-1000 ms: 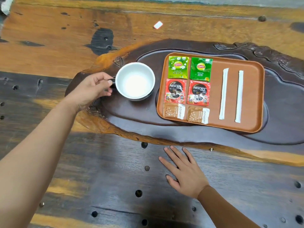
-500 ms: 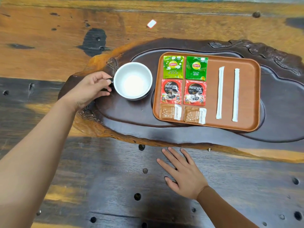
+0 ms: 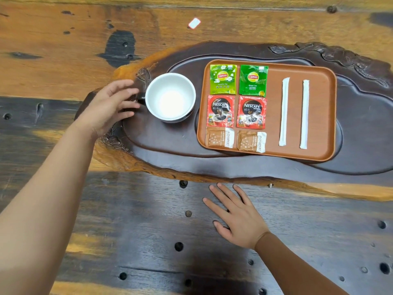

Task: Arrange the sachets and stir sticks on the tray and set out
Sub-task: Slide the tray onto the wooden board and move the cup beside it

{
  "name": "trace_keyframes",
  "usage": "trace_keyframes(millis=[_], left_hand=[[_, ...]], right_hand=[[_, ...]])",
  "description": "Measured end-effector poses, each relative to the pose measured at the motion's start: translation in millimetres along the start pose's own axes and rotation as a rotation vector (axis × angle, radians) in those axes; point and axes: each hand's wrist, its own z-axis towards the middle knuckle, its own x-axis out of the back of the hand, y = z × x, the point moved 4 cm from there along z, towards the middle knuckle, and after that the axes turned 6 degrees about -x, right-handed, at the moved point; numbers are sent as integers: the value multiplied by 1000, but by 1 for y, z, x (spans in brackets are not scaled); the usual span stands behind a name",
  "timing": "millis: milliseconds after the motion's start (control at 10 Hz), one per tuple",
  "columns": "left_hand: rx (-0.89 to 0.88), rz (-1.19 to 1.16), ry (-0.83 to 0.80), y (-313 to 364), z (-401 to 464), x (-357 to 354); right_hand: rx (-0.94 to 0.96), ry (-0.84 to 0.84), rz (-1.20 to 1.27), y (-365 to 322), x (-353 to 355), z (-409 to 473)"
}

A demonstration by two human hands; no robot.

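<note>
Fingers [image 3: 124, 98] of the left hand [image 3: 106, 107] are spread and loose at left of centre, their tips just beside the dark handle of the white cup [image 3: 170, 96]; whether they touch it I cannot tell, and they grip nothing. Flat on the counter [image 3: 63, 50] at lower centre lies the right hand [image 3: 238, 220], its fingers splayed and released, palm down, empty.

Outward from the left hand, the cup stands upright on a dark carved wooden slab [image 3: 170, 154], just left of the brown tray [image 3: 319, 116], which rests on the same slab. On the tray's left half six sachets lie in two columns: two green Lipton tea sachets [image 3: 223, 79] along the top, two red Nescafe sachets [image 3: 220, 111] in the middle, two brown sugar sachets [image 3: 220, 139] along the bottom. On the right half two white wrapped stir sticks [image 3: 284, 111] lie parallel and apart, running top to bottom. A small white scrap [image 3: 194, 23] sits on the counter near the upper centre of the frame.
</note>
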Motion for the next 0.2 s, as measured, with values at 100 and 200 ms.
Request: trace_keyframes(millis=[100,200], left_hand=[[-144,40,394,11,-28,17],[-397,102,802,4,-96,10]], right_hand=[[13,29,2,0,1,-1],[4,14,17,-2,4,1]])
